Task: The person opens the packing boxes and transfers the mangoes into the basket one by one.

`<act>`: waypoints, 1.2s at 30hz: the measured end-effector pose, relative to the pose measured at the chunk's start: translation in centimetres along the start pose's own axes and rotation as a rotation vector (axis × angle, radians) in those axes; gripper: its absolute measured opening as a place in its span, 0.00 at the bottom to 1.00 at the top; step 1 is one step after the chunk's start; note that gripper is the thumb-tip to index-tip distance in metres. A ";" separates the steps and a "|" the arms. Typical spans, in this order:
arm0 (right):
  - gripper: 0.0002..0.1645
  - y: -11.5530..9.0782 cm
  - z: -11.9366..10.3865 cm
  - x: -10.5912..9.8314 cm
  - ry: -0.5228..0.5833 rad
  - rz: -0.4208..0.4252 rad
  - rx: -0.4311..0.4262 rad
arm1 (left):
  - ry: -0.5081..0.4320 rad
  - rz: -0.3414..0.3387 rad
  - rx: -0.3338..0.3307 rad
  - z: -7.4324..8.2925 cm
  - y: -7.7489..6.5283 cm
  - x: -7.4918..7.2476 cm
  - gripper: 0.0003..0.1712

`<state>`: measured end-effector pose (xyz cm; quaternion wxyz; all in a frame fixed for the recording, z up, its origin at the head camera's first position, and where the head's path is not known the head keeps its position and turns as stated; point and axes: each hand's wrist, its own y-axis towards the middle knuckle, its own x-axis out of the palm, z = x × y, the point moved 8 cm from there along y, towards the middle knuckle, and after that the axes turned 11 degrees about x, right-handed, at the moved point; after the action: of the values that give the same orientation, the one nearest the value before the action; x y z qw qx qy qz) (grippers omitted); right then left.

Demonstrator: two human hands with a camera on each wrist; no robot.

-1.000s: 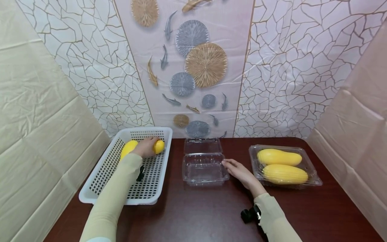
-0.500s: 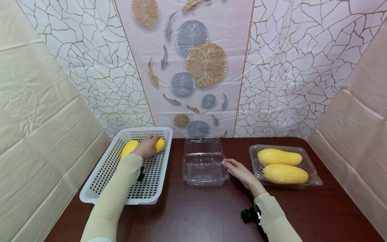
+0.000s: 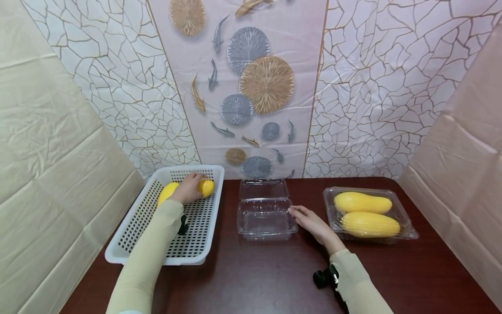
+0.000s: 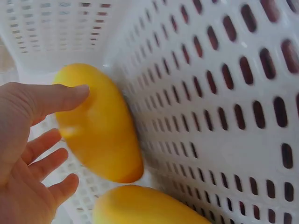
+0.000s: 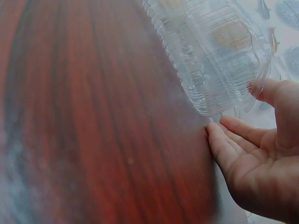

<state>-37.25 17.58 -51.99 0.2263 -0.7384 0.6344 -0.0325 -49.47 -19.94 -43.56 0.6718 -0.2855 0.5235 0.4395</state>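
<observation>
In the head view my left hand (image 3: 188, 189) reaches into a white perforated basket (image 3: 198, 248) and grips a smooth yellow mango-like fruit (image 3: 208, 188). My thumb lies across that fruit in the left wrist view, with several fingers along its other side. A second yellow fruit (image 4: 145, 207) lies close by in the basket, partly hidden by my hand in the head view. My right hand (image 3: 311, 224) pinches the right side of an open clear plastic clamshell container (image 3: 266, 222); the right wrist view shows the thumb at its rim and fingertips lower down.
To the right stands another clear plastic container (image 3: 408, 231) with two long yellow fruits (image 3: 362, 203) in it. The dark red-brown table (image 3: 251, 279) ends at a patterned cloth backdrop (image 3: 266, 83). Beige cloth walls (image 3: 59, 174) flank both sides.
My left hand shifts very slightly with the fruit and the basket moves a touch to the right. The right hand and the open container stay practically still.
</observation>
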 end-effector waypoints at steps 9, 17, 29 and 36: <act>0.41 -0.1 0.1 -0.1 -0.047 0.016 -0.007 | -0.073 0.058 0.084 2.9 -0.4 -2.5 0.37; 0.40 -0.5 -0.2 -0.2 -0.139 0.063 -0.013 | -0.127 0.057 0.211 8.4 -1.1 -4.0 0.35; 0.39 -0.5 -1.9 1.1 -0.275 0.119 -0.057 | -0.024 0.078 0.394 16.7 -3.9 -4.5 0.31; 0.37 -0.8 -2.8 2.5 -0.310 0.126 -0.067 | -0.028 0.150 0.354 19.4 -6.3 -3.9 0.30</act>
<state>-36.99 14.42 -49.80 0.2981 -0.7005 0.6376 0.1174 -35.35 -7.59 -34.76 0.6841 -0.1171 0.6029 0.3933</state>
